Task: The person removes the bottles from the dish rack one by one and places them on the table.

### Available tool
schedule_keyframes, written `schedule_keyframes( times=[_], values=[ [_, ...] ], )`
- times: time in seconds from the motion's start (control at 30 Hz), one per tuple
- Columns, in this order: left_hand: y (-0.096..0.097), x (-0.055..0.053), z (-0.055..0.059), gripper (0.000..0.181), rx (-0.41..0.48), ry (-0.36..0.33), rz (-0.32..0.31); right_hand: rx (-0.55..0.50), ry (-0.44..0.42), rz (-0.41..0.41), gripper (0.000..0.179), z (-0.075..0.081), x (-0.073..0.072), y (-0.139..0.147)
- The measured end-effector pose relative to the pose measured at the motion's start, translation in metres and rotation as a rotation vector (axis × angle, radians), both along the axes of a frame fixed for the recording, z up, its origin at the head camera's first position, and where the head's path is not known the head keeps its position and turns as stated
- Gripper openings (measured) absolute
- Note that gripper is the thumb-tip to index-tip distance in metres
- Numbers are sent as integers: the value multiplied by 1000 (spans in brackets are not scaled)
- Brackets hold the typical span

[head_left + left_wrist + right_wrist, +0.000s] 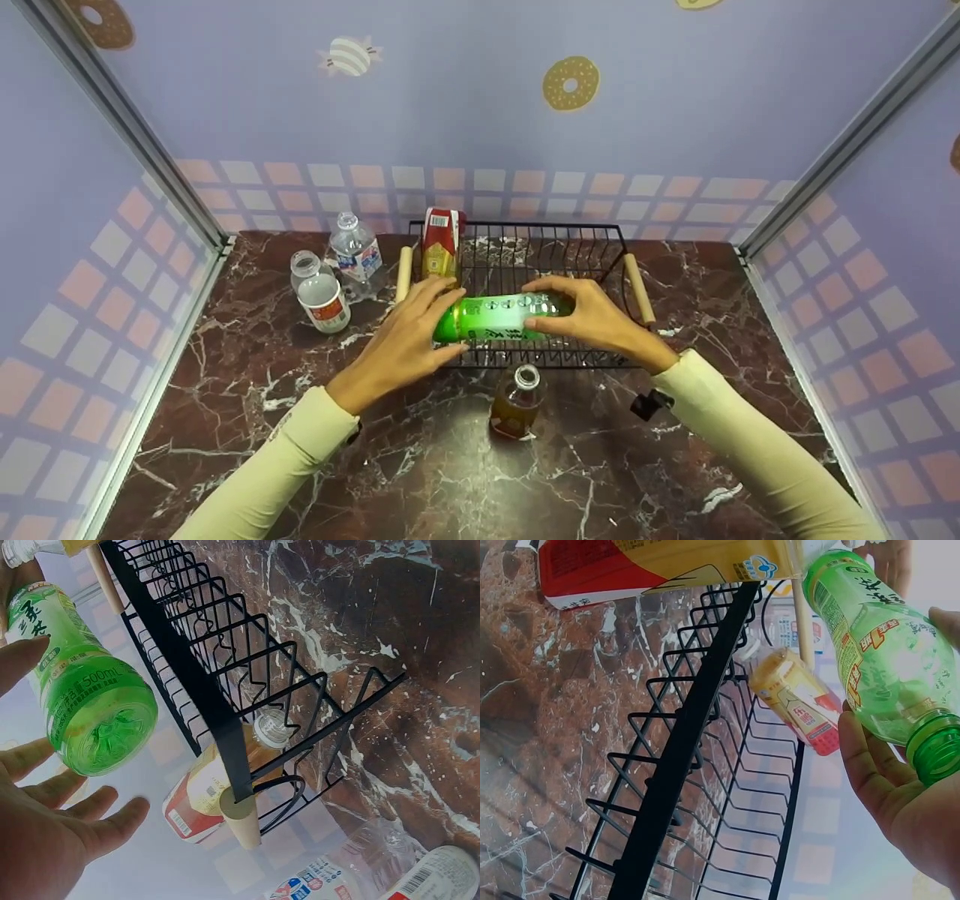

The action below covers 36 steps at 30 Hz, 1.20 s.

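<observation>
A green-tinted plastic bottle (491,318) lies level in the air above a black wire rack (551,225). My right hand (592,319) grips it around the neck end, thumb on the near side. In the right wrist view, the green screw neck (937,742) shows no cap. At the bottle's base is my left hand (405,330); in the left wrist view its fingers (101,829) are spread and look apart from the bottle. Inside the rack's left end sits a red-and-gold labelled bottle (441,247), base up.
An uncapped amber bottle (517,405) stands on the marble counter (420,480) before the rack. Left of the rack are two clear bottles, one with a blue-and-white label (358,255) and one with a white-and-red label (322,296). The rack has wooden handles (638,289). Patterned walls enclose the counter.
</observation>
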State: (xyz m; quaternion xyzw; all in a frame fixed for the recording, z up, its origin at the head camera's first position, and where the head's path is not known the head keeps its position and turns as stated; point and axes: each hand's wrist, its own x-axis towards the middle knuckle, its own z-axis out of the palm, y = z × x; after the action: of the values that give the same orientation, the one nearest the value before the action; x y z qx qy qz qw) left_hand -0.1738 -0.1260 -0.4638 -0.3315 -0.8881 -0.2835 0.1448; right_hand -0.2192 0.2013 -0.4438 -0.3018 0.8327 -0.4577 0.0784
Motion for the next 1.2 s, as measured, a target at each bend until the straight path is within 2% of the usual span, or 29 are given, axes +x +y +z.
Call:
schedule_keyframes(
  times=[0.17,0.37,0.47,0.9,1.2],
  values=[
    [5,-2,2,79,-27,-27,-9,-3,-7,3,56,-1,2,-2],
    [13,-7,6,75,-58,-146,-9,1,3,6,56,-1,5,-5],
    [17,-9,8,73,-67,-168,-17,-10,9,16,55,-1,6,-5],
    [31,-11,14,70,-157,-124,0,-33,29,30,55,5,10,-8],
    [40,-8,21,67,-197,-119,-21,-16,70,61,56,8,12,-18]
  ],
)
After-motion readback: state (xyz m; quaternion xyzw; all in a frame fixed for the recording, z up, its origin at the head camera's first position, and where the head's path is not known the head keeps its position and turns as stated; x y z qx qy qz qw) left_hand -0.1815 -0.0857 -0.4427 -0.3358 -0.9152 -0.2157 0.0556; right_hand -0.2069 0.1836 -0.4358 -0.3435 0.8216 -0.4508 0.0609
